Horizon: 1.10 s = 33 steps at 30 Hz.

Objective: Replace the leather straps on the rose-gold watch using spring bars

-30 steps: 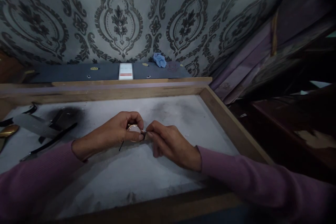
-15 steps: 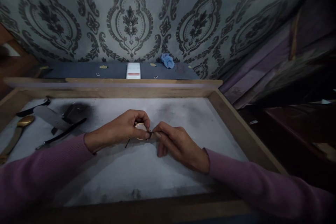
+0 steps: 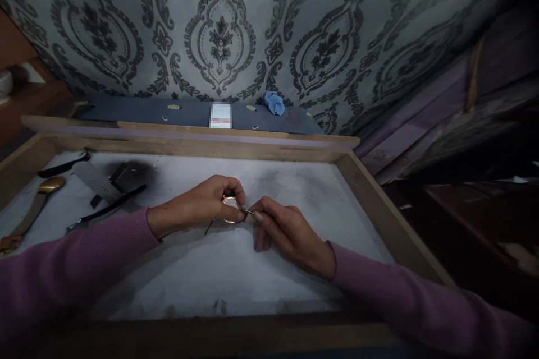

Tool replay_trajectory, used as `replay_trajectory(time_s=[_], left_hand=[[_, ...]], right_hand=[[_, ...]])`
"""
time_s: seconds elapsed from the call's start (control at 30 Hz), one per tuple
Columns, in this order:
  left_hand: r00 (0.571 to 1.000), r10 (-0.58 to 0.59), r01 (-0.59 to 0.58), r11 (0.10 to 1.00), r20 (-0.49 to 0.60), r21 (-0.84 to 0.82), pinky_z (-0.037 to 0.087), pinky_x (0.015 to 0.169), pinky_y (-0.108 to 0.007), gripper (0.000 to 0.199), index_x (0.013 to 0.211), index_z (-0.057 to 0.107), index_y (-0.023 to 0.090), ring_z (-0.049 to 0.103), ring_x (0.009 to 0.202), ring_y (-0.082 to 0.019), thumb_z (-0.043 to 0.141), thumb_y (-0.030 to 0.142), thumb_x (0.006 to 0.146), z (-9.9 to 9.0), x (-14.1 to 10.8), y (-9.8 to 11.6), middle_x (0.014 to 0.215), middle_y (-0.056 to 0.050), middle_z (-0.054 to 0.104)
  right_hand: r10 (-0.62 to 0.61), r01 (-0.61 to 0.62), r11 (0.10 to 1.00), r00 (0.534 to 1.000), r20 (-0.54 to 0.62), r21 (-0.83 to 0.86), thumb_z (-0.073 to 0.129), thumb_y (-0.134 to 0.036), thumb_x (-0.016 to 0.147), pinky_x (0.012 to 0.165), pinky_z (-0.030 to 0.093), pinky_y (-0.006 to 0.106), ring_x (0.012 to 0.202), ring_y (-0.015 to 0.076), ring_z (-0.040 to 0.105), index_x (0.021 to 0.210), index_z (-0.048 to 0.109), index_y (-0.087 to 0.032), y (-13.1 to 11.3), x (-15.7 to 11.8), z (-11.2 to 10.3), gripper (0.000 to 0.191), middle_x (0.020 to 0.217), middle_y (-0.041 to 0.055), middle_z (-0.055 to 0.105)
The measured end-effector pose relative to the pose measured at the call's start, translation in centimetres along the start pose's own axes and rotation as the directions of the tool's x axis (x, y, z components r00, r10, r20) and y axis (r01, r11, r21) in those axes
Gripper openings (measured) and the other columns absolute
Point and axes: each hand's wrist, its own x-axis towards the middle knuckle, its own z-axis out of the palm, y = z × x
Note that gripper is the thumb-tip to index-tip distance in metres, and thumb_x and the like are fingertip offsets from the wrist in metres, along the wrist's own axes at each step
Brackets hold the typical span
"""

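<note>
Head view, centre of the frame: gold-rimmed wristwatch (image 3: 230, 210), its pale disc turned up toward me; dial or back, too dim to tell; a thin dark strip (image 3: 208, 228) juts below it, probably strap. Handling, my judgement: light, case stiff, polished rim likely slippery; the disc may be glass, so scratchable; best hold is by the case edges, thumb and finger across the rim, pressure off the middle.

My left hand (image 3: 206, 197): fingers curled round the far side of the case, thumb across the near side; gap only as wide as the watch, grip firm by the look of it. My right hand (image 3: 288, 230), just right of it: thumb and forefinger pinched nearly together on a slender metallic piece (image 3: 249, 211); tool or watch part, I cannot tell; its inner end reaches the watch's right edge, contact hidden by my left fingertips; the other right fingers fold underneath.

Around: wooden-walled tray (image 3: 385, 213); gold watch (image 3: 51, 184) and black strap (image 3: 120, 201) at left, well apart from my fingers.
</note>
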Motion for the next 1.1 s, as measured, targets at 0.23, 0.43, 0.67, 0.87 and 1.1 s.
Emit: replay_trajectory(time_s=[0.23, 0.43, 0.67, 0.87, 1.1], left_hand=[[1.0, 0.017, -0.017, 1.0, 0.003, 0.008, 0.034, 0.063, -0.024, 0.019, 0.073, 0.053, 0.016, 0.046, 0.067, -0.012, 0.066, 0.022, 0.061, -0.06, 0.06, -0.08, 0.069, 0.003, 0.055], [1.0, 0.025, -0.026, 0.999, 0.008, 0.035, 0.033, 0.061, -0.025, 0.02, 0.074, 0.053, 0.016, 0.045, 0.065, -0.012, 0.065, 0.025, 0.061, -0.2, 0.15, -0.42, 0.069, 0.004, 0.053], [1.0, 0.025, -0.025, 0.999, 0.01, 0.025, 0.033, 0.059, -0.024, 0.02, 0.075, 0.053, 0.016, 0.046, 0.063, -0.011, 0.066, 0.024, 0.061, -0.21, 0.16, -0.61, 0.068, 0.003, 0.055], [0.999, 0.041, -0.041, 0.998, 0.008, 0.039, 0.033, 0.058, -0.023, 0.017, 0.073, 0.054, 0.016, 0.044, 0.062, -0.01, 0.066, 0.022, 0.062, -0.26, 0.22, -0.65, 0.066, 0.005, 0.053], [0.999, 0.046, -0.047, 0.999, 0.027, 0.021, 0.033, 0.057, -0.023, 0.013, 0.069, 0.055, 0.017, 0.044, 0.059, -0.01, 0.065, 0.021, 0.063, -0.14, 0.13, -0.39, 0.061, 0.005, 0.053]], right_hand=[[0.007, -0.008, 1.0, 1.0, 0.009, 0.008, 0.033, -0.031, 0.099, 0.048, 0.049, 0.019, 0.043, 0.0102, 0.056, 0.087, 0.045, -0.019, 0.15, 0.04, 0.06, 0.02, 0.051, -0.0015, 0.063], [0.012, -0.012, 1.0, 1.0, 0.006, -0.007, 0.034, -0.028, 0.098, 0.047, 0.049, 0.018, 0.043, 0.0089, 0.056, 0.086, 0.044, -0.02, 0.01, 0.1, -0.02, 0.018, 0.051, -0.0036, 0.061], [0.022, -0.022, 1.0, 1.0, 0.008, -0.014, 0.035, -0.025, 0.097, 0.048, 0.049, 0.018, 0.043, 0.0097, 0.058, 0.087, 0.044, -0.019, 0.01, 0.04, 0.03, 0.015, 0.051, -0.0026, 0.062], [0.033, -0.033, 0.999, 0.999, 0.006, 0.003, 0.036, -0.025, 0.097, 0.047, 0.048, 0.018, 0.042, 0.009, 0.057, 0.086, 0.044, -0.019, 0.11, 0.09, 0.03, 0.015, 0.05, -0.0039, 0.06], [0.026, -0.027, 1.0, 1.0, -0.015, -0.008, 0.037, -0.025, 0.097, 0.046, 0.047, 0.017, 0.042, 0.0091, 0.058, 0.084, 0.045, -0.02, -0.19, 0.16, 0.09, 0.015, 0.048, -0.0048, 0.059]])
